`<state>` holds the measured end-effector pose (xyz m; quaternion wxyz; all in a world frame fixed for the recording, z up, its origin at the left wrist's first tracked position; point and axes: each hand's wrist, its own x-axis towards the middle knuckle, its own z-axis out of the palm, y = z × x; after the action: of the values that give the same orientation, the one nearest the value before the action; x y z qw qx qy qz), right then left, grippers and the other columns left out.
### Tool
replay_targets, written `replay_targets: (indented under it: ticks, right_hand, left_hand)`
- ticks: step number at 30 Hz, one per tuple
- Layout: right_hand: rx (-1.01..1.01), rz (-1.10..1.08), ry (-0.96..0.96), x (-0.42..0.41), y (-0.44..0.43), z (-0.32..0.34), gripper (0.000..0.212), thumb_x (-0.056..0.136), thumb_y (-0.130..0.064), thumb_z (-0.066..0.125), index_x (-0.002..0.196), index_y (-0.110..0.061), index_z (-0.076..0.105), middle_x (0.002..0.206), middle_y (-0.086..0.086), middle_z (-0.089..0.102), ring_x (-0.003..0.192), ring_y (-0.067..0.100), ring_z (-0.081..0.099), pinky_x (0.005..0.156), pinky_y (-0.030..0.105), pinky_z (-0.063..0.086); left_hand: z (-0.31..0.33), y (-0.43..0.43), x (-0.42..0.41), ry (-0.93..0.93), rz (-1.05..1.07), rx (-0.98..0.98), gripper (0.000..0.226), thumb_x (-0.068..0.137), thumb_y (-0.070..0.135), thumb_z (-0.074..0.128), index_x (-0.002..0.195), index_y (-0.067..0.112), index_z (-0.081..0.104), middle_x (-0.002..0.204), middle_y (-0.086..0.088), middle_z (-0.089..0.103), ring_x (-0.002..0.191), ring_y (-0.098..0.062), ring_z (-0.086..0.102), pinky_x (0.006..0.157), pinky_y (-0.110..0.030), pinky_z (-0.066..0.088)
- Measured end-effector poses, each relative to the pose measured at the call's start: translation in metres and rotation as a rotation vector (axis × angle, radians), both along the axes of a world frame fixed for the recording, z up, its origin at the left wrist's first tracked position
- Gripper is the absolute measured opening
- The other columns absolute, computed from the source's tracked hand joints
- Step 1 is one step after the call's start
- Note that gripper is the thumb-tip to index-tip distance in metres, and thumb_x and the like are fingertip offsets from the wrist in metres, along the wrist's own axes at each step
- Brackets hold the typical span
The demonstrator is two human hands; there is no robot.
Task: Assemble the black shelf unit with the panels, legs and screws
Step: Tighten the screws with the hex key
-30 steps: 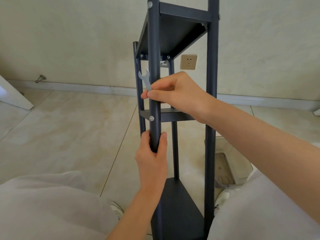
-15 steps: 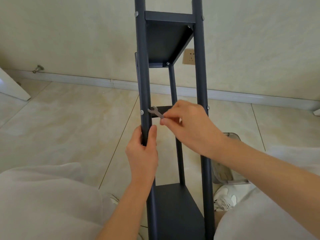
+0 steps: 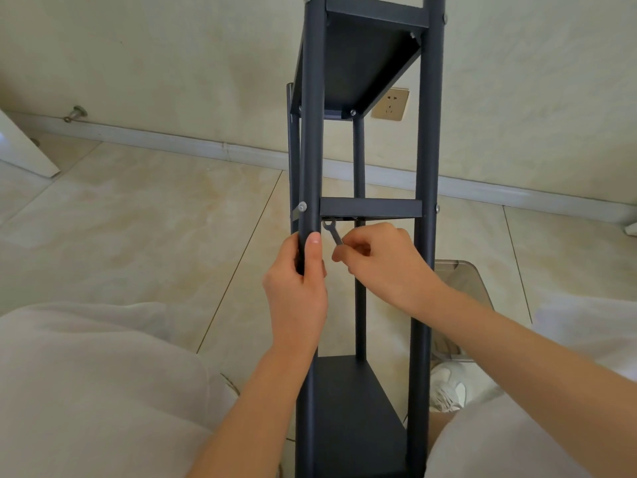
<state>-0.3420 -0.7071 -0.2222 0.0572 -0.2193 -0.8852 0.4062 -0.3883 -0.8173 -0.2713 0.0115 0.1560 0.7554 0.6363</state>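
- The black shelf unit (image 3: 370, 208) stood upright on the tiled floor (image 3: 138, 236), between the seated person's knees and close to the wall.
- The left hand (image 3: 298, 281) was wrapped around the front left leg (image 3: 312, 132), thumb pointing up, just below a silver screw (image 3: 302, 206) at the level of the middle panel.
- The right hand (image 3: 382, 263) pinched a small flat wrench (image 3: 332, 232) between thumb and fingertips. The wrench head pointed up under the front left corner of the middle panel; I could not tell whether it sat on anything there.
- The right wrist crossed in front of the front right leg (image 3: 427, 150), hiding a stretch of it, and the hand covered part of the rear leg (image 3: 359, 160).
- The top panel (image 3: 365, 63) hung overhead, showing its underside, and the bottom panel (image 3: 351, 408) lay low between the legs.
- A clear plastic bin (image 3: 462, 281) sat on the floor just behind the right forearm, partly hidden by it, with a white shoe (image 3: 448, 388) near its front edge.
- Pale trousers (image 3: 86, 391) filled the lower left and right corners of what I could see.
- On the wall behind the unit was a socket (image 3: 391, 103), partly cut off by the top panel. A metal doorstop (image 3: 74, 113) stuck out above the skirting board at the far left, near a white door edge (image 3: 24, 150).
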Motion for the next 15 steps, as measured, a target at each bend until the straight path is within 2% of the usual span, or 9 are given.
replay_targets:
  ticks: [3, 7, 15]
  right_hand:
    - [-0.018, -0.018, 0.027, -0.002, -0.003, -0.001, 0.023, 0.096, -0.018, 0.056, 0.088, -0.008, 0.075, 0.071, 0.005, 0.065, 0.059, 0.009, 0.052, 0.058, 0.004, 0.039]
    - [-0.089, -0.08, 0.067, -0.005, -0.001, -0.005, 0.021, 0.095, -0.017, 0.057, 0.088, -0.013, 0.077, 0.06, -0.01, 0.057, 0.054, 0.001, 0.052, 0.056, 0.005, 0.039]
    - [-0.077, -0.096, 0.157, -0.012, -0.004, -0.009, 0.02, 0.096, -0.015, 0.058, 0.087, -0.012, 0.076, 0.063, -0.006, 0.062, 0.061, 0.0, 0.054, 0.057, 0.004, 0.039]
  left_hand:
    - [-0.001, 0.0, -0.001, -0.004, 0.008, -0.004, 0.039, 0.092, 0.059, 0.04, 0.083, 0.025, 0.058, 0.061, -0.001, 0.055, 0.052, -0.023, 0.053, 0.051, -0.042, 0.049]
    - [0.0, -0.001, -0.001, -0.002, 0.004, -0.01, 0.037, 0.09, 0.06, 0.039, 0.082, 0.028, 0.055, 0.061, 0.0, 0.055, 0.051, -0.022, 0.053, 0.051, -0.036, 0.046]
    - [-0.003, -0.002, -0.003, -0.009, 0.008, -0.009, 0.042, 0.091, 0.06, 0.039, 0.087, 0.023, 0.058, 0.063, -0.001, 0.056, 0.051, -0.024, 0.054, 0.051, -0.033, 0.045]
